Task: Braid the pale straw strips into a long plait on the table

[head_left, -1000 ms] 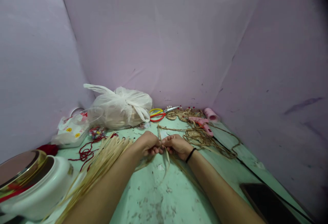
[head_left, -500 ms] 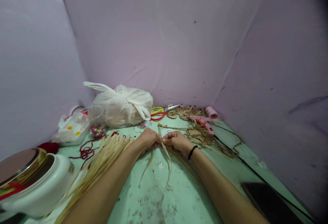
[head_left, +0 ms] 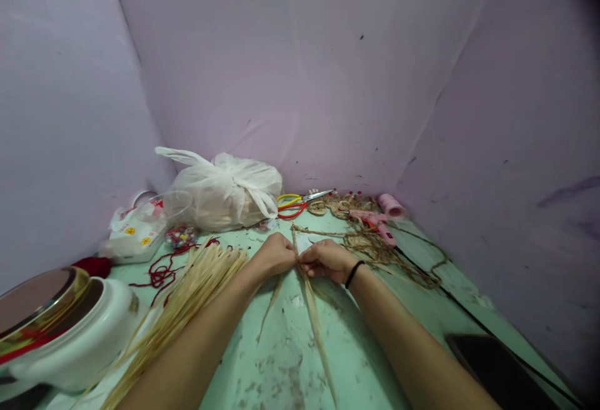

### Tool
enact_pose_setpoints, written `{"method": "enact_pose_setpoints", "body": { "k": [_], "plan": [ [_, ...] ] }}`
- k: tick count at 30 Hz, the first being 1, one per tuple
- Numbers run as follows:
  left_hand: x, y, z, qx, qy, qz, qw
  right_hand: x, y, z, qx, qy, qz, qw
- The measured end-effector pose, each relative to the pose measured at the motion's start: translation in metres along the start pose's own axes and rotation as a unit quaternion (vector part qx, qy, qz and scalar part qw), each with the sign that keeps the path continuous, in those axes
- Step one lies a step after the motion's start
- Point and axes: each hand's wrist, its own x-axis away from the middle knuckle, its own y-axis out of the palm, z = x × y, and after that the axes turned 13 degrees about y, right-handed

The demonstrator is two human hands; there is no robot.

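here we are, mid-table, and both my hands are closed up tight on the work! my left hand point(head_left: 277, 255) is curled, fingertips pinching the straw-coloured fibre cord point(head_left: 295, 244); my right hand point(head_left: 327, 261), black band point(head_left: 355, 274) round the wrist, pinches it just beside, the two hands almost touching. the cord sits between them over the pale green tabletop point(head_left: 262, 372), running up past my knuckles, then bending right towards a tangled pile of brown cord point(head_left: 370, 246). whether it's braided or twisted at my fingertips, i can't tell. below, loose ends! a long fibre strip point(head_left: 316, 325) trails down from my right fingers, a shorter strip point(head_left: 270, 307) hangs under my left hand. over on the left, beside my forearm, a thick sheaf of pale fibre strips point(head_left: 206, 272) lies fanned out, with red yarn point(head_left: 162, 275) looped next to it. and along the back: a knotted white plastic bag point(head_left: 225, 194), red-and-yellow-handled scissors point(head_left: 304, 202), a pink glue gun point(head_left: 375, 219) and a pink thread spool point(head_left: 392, 206).
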Motion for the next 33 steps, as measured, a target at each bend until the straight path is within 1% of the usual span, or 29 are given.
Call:
{"method": "enact_pose_setpoints", "body": {
  "k": [2, 4, 6, 9, 11, 14, 17, 20, 22, 25, 30, 33],
  "plan": [
    [0.000, 0.000, 0.000, -0.004, 0.007, 0.001, 1.000, 0.006, 0.001, -0.002, -0.008, 0.012, -0.022, 1.000],
    [0.001, 0.001, 0.000, -0.002, 0.011, 0.004, 1.000, 0.011, 0.001, -0.004, -0.005, 0.019, -0.023, 1.000],
    [0.001, 0.001, 0.001, 0.009, 0.007, 0.012, 1.000, 0.012, 0.001, -0.004, 0.012, 0.022, 0.000, 1.000],
    [0.001, -0.001, 0.004, 0.045, -0.024, 0.014, 0.999, 0.010, 0.000, -0.004, 0.047, 0.015, 0.046, 0.998],
    [0.001, -0.004, 0.007, 0.079, -0.044, 0.011, 0.996, 0.008, 0.000, -0.003, 0.055, -0.001, 0.059, 0.997],
    [0.003, -0.008, 0.010, 0.125, -0.046, 0.011, 0.991, 0.005, 0.001, -0.001, 0.045, -0.032, 0.071, 0.996],
    [0.004, -0.011, 0.013, 0.177, -0.039, 0.008, 0.983, 0.005, 0.004, 0.000, 0.005, -0.043, 0.043, 0.998],
    [0.005, -0.011, 0.014, 0.226, -0.036, 0.013, 0.973, 0.008, 0.006, 0.000, -0.039, -0.021, -0.006, 0.999],
    [0.005, -0.009, 0.013, 0.238, -0.033, 0.020, 0.971, 0.009, 0.006, -0.001, -0.058, -0.006, -0.035, 0.998],
    [0.006, -0.008, 0.011, 0.238, -0.035, 0.024, 0.970, 0.008, 0.005, 0.000, -0.073, 0.004, -0.065, 0.995],
    [0.006, -0.007, 0.013, 0.200, -0.032, 0.012, 0.979, 0.003, 0.000, 0.003, -0.032, 0.025, -0.063, 0.997],
    [0.006, -0.006, 0.013, 0.178, -0.018, 0.011, 0.984, 0.002, -0.001, 0.004, -0.031, 0.022, -0.078, 0.996]
  ]
}}
